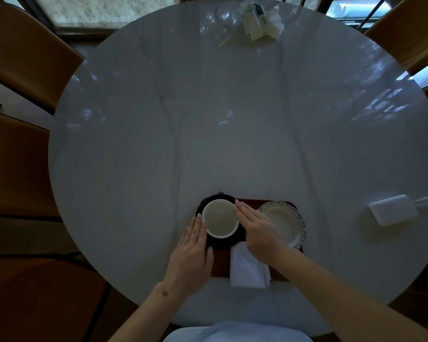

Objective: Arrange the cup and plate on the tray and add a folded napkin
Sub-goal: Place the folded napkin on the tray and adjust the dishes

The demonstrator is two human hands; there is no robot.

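Observation:
A white cup [220, 222] stands on a black saucer [223, 243] at the left end of a dark brown tray [223, 265]. A pale scalloped plate [282, 222] sits on the tray's right part. A folded white napkin [247, 267] lies on the tray's near edge, partly under my right wrist. My left hand [193, 253] lies flat with straight fingers against the cup's left side. My right hand [257, 230] does the same on the cup's right side, between cup and plate. Neither hand grips anything.
The round white marble table [232, 119] carries a white rectangular device with a cable [393, 209] at the right and a crumpled wrapper pile [260, 21] at the far edge. Brown chairs [22, 58] stand around the table.

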